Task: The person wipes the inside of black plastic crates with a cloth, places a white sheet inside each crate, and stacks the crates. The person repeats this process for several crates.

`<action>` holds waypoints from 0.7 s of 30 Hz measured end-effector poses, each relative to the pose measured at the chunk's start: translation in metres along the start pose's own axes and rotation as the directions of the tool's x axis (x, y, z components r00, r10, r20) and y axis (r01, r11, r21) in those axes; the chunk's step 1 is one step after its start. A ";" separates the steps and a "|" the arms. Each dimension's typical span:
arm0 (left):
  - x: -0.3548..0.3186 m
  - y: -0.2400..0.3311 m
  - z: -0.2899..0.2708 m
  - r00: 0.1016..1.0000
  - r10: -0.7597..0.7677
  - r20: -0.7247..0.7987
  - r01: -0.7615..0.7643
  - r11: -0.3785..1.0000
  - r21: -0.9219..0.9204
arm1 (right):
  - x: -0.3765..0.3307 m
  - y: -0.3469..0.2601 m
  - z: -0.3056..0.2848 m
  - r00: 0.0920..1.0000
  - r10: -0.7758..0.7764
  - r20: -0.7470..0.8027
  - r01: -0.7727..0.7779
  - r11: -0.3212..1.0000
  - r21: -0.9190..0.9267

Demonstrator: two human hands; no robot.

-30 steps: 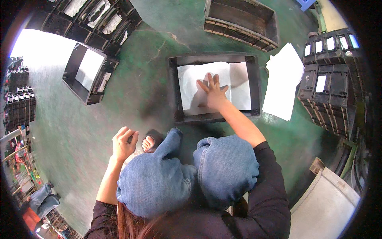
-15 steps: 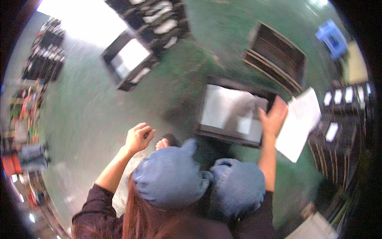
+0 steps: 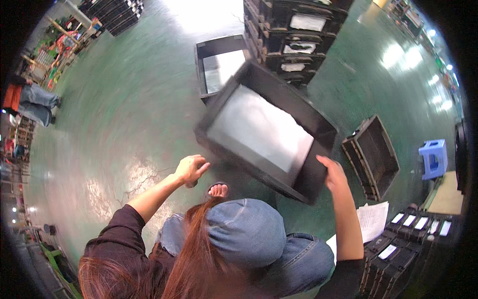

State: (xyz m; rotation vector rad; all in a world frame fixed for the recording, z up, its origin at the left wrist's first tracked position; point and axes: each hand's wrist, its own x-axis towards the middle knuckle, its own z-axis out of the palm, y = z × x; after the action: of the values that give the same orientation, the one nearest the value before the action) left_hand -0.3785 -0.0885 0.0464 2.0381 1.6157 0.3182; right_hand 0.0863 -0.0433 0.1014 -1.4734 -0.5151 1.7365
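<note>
Right hand (image 3: 334, 175) pinches the black crate (image 3: 294, 105) at its right end wall — crate slanted ahead of the knees (image 3: 246, 226). Left hand (image 3: 191, 169), fingers loosely curled, hangs apart — supporting the opposite end should steady it.

Green floor (image 3: 119, 114): black crate stack (image 3: 279, 32), sheet-lined bin (image 3: 219, 46), open crate (image 3: 356, 167), blue stool (image 3: 432, 150), papers (image 3: 374, 219).

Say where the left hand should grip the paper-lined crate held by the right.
Probably the left short wall, from the left: the right hand holds the opposite end of this long crate, and paper covers much of its floor.
</note>
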 end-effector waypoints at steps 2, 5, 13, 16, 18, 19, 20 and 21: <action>0.007 -0.006 -0.009 0.992 -0.129 -0.007 0.128 0.988 -0.081 | 0.025 -0.011 0.061 0.997 0.012 0.082 -0.017 0.998 0.063; 0.018 -0.013 -0.025 0.964 -0.250 -0.091 0.223 0.946 -0.233 | 0.058 -0.015 0.149 0.996 0.077 0.037 -0.078 0.996 0.043; 0.005 -0.042 -0.046 0.921 -0.379 -0.090 0.338 0.893 -0.297 | 0.104 0.004 0.295 0.998 -0.013 0.065 -0.011 0.936 0.351; -0.005 -0.054 -0.044 0.905 -0.416 -0.088 0.376 0.880 -0.289 | 0.128 -0.005 0.313 0.998 -0.011 0.064 -0.011 0.943 0.333; -0.012 -0.058 -0.042 0.884 -0.462 -0.076 0.414 0.847 -0.334 | 0.144 -0.014 0.321 0.999 -0.018 0.041 0.004 0.947 0.320; -0.014 -0.059 -0.041 0.872 -0.483 -0.074 0.435 0.837 -0.332 | 0.152 -0.017 0.324 0.999 -0.027 0.047 0.010 0.943 0.333; -0.016 -0.059 -0.041 0.877 -0.470 -0.098 0.413 0.842 -0.347 | 0.159 -0.021 0.328 0.999 -0.024 0.026 0.013 0.941 0.339; -0.017 -0.058 -0.041 0.874 -0.477 -0.092 0.419 0.836 -0.354 | 0.167 -0.023 0.333 0.998 -0.030 0.061 0.007 0.937 0.350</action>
State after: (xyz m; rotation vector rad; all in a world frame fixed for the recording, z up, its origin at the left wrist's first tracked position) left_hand -0.4512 -0.0858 0.0521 1.3628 1.9448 0.5601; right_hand -0.2273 0.1591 0.0941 -1.1587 -0.2344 1.7602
